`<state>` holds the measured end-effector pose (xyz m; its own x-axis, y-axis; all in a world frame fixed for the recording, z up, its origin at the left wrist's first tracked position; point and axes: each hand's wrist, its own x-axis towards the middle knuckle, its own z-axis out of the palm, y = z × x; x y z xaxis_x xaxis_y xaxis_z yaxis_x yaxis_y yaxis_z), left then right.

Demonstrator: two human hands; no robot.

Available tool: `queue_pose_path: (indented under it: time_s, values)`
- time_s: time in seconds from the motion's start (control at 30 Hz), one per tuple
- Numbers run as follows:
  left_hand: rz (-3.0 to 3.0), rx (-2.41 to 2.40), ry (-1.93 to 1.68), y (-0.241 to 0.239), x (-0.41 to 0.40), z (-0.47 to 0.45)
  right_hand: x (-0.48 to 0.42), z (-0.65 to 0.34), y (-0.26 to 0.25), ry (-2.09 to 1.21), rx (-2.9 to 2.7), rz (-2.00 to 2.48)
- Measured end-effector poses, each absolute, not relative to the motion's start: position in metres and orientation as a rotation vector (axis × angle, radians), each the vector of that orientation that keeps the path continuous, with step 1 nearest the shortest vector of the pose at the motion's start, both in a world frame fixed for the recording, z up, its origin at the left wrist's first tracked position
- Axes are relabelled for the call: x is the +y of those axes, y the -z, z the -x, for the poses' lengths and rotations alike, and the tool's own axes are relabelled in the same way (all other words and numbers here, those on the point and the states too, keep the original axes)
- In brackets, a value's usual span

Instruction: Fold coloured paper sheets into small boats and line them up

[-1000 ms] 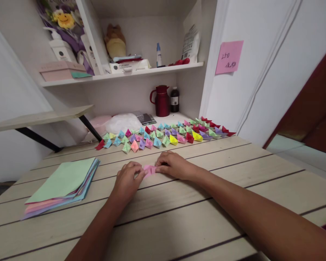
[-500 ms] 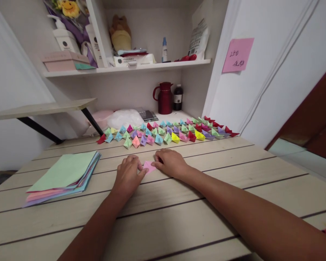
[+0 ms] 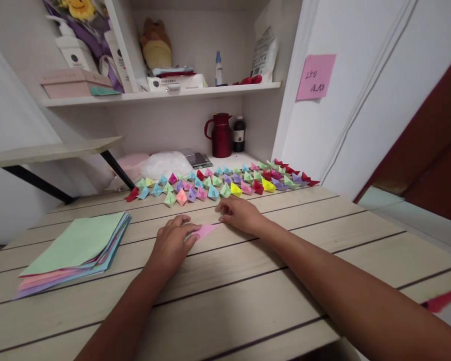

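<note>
A small folded piece of pink paper lies on the table, tapering to a point at its right end. My left hand holds its left end between thumb and fingers, which cover that part. Just off the pointed right end is my right hand, its fingers loosely curled and the thumb apart from the index finger. Whether the right thumb touches the tip, I cannot tell. Beyond both hands stand rows of small folded paper boats in many colours.
A stack of coloured paper sheets, light green on top, lies at the left. A small raised shelf with black legs stands behind it. Farther back are a dark red jug, a dark bottle and a white plastic bag.
The pink paper now shows a longer point to the right. My right thumb has come off its surface and the right fingers have parted. The whole view has shifted slightly.
</note>
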<state>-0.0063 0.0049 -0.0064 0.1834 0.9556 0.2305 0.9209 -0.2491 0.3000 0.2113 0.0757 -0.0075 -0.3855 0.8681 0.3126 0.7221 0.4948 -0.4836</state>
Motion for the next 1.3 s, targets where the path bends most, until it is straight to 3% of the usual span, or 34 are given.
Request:
queue_pose_path:
  time_s: [0.17,0.33,0.63,0.8,1.3]
  values:
    - [-2.356,1.826,-0.578,0.005,0.006,0.006,0.067,-0.214,-0.005,-0.317,-2.122,1.117]
    - [-2.334,1.841,-0.592,0.006,0.006,0.007,0.05,-0.192,0.003,-0.365,-2.46,0.717]
    - [-2.304,1.64,-0.543,0.0,0.004,0.024,0.052,-0.191,0.007,-0.433,-2.575,0.759]
    - [-2.385,1.539,-0.686,-0.004,0.006,0.026,0.05,-0.187,0.008,-0.473,-2.562,0.829]
    - [-2.336,1.647,-0.715,0.002,0.011,0.025,0.044,-0.176,0.009,-0.209,-2.563,0.86]
